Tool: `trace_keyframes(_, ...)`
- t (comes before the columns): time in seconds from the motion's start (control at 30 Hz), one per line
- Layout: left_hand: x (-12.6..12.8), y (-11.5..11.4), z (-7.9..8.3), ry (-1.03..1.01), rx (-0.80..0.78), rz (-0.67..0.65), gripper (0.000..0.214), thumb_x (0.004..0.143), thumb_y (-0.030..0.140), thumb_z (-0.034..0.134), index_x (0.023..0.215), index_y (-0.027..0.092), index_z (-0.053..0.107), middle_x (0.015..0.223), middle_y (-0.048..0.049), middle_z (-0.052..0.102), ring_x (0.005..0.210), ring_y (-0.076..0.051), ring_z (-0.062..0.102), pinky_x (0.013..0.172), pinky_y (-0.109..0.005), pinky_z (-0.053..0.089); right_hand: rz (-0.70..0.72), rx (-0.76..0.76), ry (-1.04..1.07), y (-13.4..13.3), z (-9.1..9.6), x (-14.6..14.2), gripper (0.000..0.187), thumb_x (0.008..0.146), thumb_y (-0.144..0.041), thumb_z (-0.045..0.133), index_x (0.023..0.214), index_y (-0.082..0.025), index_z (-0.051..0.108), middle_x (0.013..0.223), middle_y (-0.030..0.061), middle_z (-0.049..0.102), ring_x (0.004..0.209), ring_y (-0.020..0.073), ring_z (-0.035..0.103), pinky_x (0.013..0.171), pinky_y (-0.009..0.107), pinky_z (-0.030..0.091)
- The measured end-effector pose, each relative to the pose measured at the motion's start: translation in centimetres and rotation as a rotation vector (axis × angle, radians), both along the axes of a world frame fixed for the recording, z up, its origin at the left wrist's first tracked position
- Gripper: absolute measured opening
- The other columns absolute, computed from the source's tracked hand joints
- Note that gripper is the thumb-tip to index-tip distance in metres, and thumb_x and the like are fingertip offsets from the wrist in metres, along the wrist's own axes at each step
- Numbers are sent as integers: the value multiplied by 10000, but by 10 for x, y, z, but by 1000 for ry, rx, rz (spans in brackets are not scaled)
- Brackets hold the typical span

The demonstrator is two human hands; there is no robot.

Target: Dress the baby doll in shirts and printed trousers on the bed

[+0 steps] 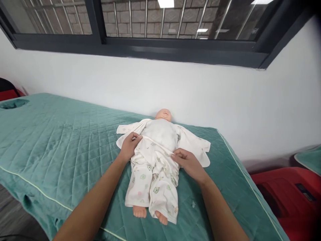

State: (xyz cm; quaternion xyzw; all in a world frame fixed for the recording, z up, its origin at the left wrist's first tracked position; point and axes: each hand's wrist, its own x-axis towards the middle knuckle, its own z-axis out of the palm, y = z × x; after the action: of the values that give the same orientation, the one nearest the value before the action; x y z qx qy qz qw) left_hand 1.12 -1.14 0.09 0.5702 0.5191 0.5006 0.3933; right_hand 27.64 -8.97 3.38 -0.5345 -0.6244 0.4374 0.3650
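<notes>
A baby doll [163,114] lies on its back, head toward the wall and bare feet toward me. Printed white baby pants [152,167] cover its legs and reach its waist. My left hand [130,144] pinches the waistband at the left side, while my right hand [187,160] grips it at the right, a little lower. The waistband runs slanted between them across the belly. Around the torso is a white cloth body, and an open white baby jacket [194,142] spreads out under the arms on both sides.
The doll rests on a bed with a green quilted cover [75,144], which has a face hole [13,103] at the far left. A white wall and a dark-framed window [175,50] stand behind. Red plastic chairs [288,190] are at the right.
</notes>
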Motion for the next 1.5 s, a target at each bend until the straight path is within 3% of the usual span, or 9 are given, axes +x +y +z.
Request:
trace_keyframes(0.13,1,1,-1,-9,12,-21,331,781,513,630,775,192,550,683,33,537,640,-120,464,593,-238,370,-232,189,21,9,4,-6,345,819,-533,616,771,-192,593,624,-28,479,597,118,405,548,241,323)
trace_keyframes(0.2,2,2,-3,-32,0,-46,333,786,511,631,785,188,548,687,35,532,645,-116,465,600,-235,371,-275,235,25,15,3,-9,330,817,-522,617,772,-196,592,633,-25,495,613,127,425,574,247,340)
trace_keyframes(0.43,-1,-2,-2,-7,-72,-236,344,815,524,592,856,183,564,746,17,588,692,-133,501,627,-242,381,-145,122,-9,17,-12,-1,283,839,-490,592,834,-209,563,666,-49,498,621,122,437,596,250,344)
trace_keyframes(0.67,-8,-7,5,-51,-66,-504,254,750,347,665,884,189,519,842,2,600,756,-135,523,674,-245,414,62,56,-25,13,-17,16,198,840,-375,561,937,-207,522,792,-28,545,750,144,516,673,267,413)
trace_keyframes(0.9,-4,2,13,91,-109,-422,260,634,200,610,872,192,506,832,3,580,731,-140,524,632,-247,415,-189,95,-287,24,-26,7,101,799,-324,536,825,-228,516,740,-30,577,711,156,521,638,275,401)
trace_keyframes(0.97,-4,13,18,205,-155,-438,192,595,167,581,783,185,545,781,-9,600,708,-158,537,608,-257,410,-204,15,-316,32,-20,5,99,749,-294,574,778,-221,513,701,-25,574,672,156,524,602,273,399)
trace_keyframes(1.13,-4,39,31,312,-241,-509,136,462,88,548,544,196,538,584,-6,575,535,-162,500,487,-262,329,-7,-261,-230,48,6,5,147,593,-172,647,710,-185,560,637,-4,610,564,155,566,502,267,439)
trace_keyframes(1.33,-7,39,24,273,-235,-601,208,474,99,604,653,198,642,708,-42,675,655,-216,586,518,-271,381,44,-198,2,41,1,4,262,683,-226,653,939,-175,640,777,12,693,718,178,628,602,281,512)
trace_keyframes(1.5,-12,38,16,85,-253,-661,199,557,144,608,747,185,647,771,-33,682,736,-213,611,582,-281,453,66,-197,272,37,-9,7,404,760,-311,692,1146,-211,627,915,44,727,848,215,667,729,346,535)
